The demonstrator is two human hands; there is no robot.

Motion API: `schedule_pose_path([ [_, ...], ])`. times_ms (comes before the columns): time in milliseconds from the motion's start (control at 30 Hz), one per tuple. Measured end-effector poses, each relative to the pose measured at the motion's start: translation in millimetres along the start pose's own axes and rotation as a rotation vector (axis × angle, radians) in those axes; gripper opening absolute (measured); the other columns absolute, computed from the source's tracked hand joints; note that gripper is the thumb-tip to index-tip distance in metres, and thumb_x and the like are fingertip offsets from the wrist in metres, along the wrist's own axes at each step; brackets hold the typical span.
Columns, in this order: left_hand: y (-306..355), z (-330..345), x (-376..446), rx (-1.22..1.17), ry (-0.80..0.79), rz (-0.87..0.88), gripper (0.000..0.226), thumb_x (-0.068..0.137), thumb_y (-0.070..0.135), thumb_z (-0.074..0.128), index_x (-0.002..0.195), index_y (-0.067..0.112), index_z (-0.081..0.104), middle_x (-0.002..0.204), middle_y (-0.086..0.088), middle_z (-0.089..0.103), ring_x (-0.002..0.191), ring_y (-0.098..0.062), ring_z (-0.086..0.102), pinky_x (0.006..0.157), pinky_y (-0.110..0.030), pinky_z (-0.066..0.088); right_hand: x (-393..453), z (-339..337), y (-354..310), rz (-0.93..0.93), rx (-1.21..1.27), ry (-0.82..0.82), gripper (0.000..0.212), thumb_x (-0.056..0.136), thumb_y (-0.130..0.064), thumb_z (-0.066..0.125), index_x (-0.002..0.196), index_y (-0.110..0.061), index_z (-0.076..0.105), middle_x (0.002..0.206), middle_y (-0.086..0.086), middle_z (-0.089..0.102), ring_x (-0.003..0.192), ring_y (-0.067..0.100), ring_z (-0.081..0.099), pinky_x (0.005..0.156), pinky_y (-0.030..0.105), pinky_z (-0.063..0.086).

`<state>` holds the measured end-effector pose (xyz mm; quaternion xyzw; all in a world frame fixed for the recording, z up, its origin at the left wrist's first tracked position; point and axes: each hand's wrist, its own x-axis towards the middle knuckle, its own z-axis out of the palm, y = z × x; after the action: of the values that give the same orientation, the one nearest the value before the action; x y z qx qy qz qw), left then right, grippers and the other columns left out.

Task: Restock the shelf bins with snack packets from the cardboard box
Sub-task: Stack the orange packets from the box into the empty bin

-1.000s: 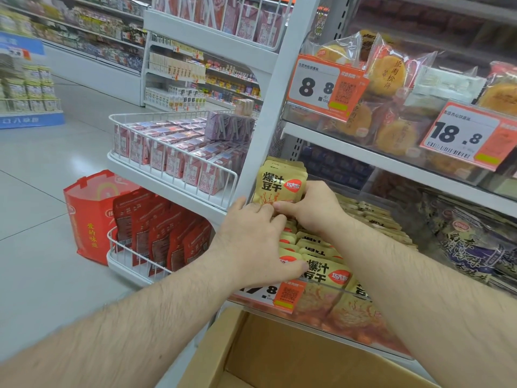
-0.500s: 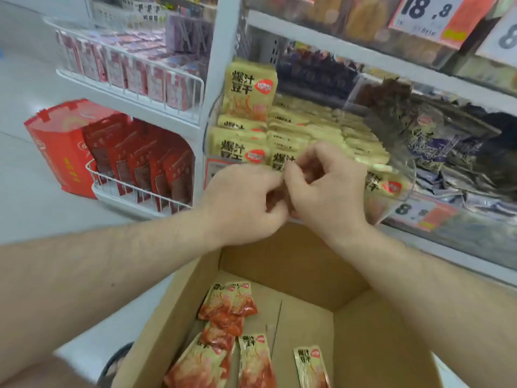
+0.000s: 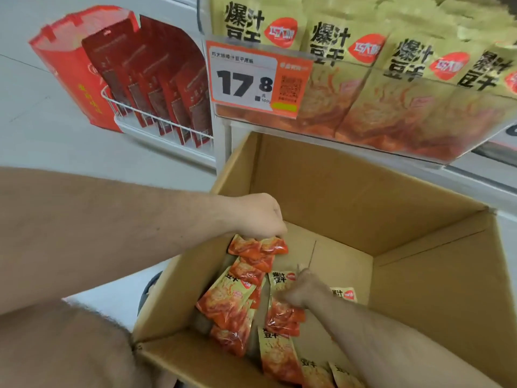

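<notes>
Cardboard box [image 3: 349,191] below the shelf bin [image 3: 391,116], which is at twelve o'clock. Both hands have dropped from the bin into the box: left hand [image 3: 260,217] grips a packet cluster [image 3: 257,249]; right hand [image 3: 303,289] pinches snack packets [image 3: 284,317]. Next refill load begins.

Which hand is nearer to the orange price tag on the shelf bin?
Left. The left hand is below the price tag, near the cardboard box's back-left corner; the right hand is lower, deeper inside.
</notes>
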<state>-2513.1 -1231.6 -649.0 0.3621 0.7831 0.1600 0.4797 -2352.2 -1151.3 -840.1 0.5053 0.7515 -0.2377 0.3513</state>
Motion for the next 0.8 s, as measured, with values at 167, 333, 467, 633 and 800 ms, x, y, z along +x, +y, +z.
schedule_pose_path([
  [167,-6.6,9.6,7.7,-0.055,-0.062,-0.083,0.008,0.088,0.014,0.059,0.095,0.016,0.060,0.079,-0.009,0.048,0.072,-0.022,0.042,0.058,-0.029,0.034,8.6,22.9,-4.1,0.010,0.023,0.110,0.104,0.067,-0.058,0.077,0.143,-0.008,0.029,0.123,0.002,0.061,0.109,0.022,0.063,0.079,0.028,0.054],
  [333,-8.1,17.5,10.0,-0.154,-0.059,-0.204,0.022,0.089,0.023,0.064,0.107,0.010,0.064,0.084,-0.006,0.054,0.080,-0.021,0.053,0.068,-0.028,0.048,-15.5,-10.1,3.7,0.017,0.416,0.087,0.094,0.049,-0.067,0.069,0.120,-0.010,0.046,0.105,0.006,0.067,0.092,0.025,0.066,0.077,0.037,0.059],
  [467,-3.1,24.2,6.2,-0.357,-0.110,-0.284,0.046,0.089,0.042,0.067,0.125,0.016,0.056,0.114,-0.006,0.055,0.115,-0.029,0.056,0.083,-0.043,0.050,-71.9,-48.4,-1.7,-0.161,0.988,-0.004,0.108,0.058,-0.051,0.073,0.148,-0.012,0.027,0.104,0.009,0.068,0.093,0.024,0.068,0.067,0.037,0.061],
  [633,3.3,25.2,6.8,-0.543,0.092,-0.154,0.025,0.085,0.015,0.070,0.108,0.008,0.065,0.098,-0.008,0.070,0.085,-0.022,0.068,0.062,-0.033,0.058,-122.8,-86.7,-14.3,-0.430,1.022,0.020,0.069,0.069,-0.048,0.074,0.125,-0.017,0.049,0.100,0.004,0.068,0.078,0.017,0.067,0.060,0.032,0.053],
  [800,0.4,13.3,7.8,-0.561,0.174,-0.113,0.023,0.088,0.003,0.067,0.111,0.007,0.062,0.104,-0.011,0.072,0.093,-0.026,0.070,0.076,-0.036,0.058,-50.3,-97.8,34.0,-0.063,0.885,0.310,0.059,0.074,-0.054,0.066,0.117,-0.015,0.058,0.104,0.009,0.068,0.085,0.026,0.068,0.074,0.038,0.052],
])
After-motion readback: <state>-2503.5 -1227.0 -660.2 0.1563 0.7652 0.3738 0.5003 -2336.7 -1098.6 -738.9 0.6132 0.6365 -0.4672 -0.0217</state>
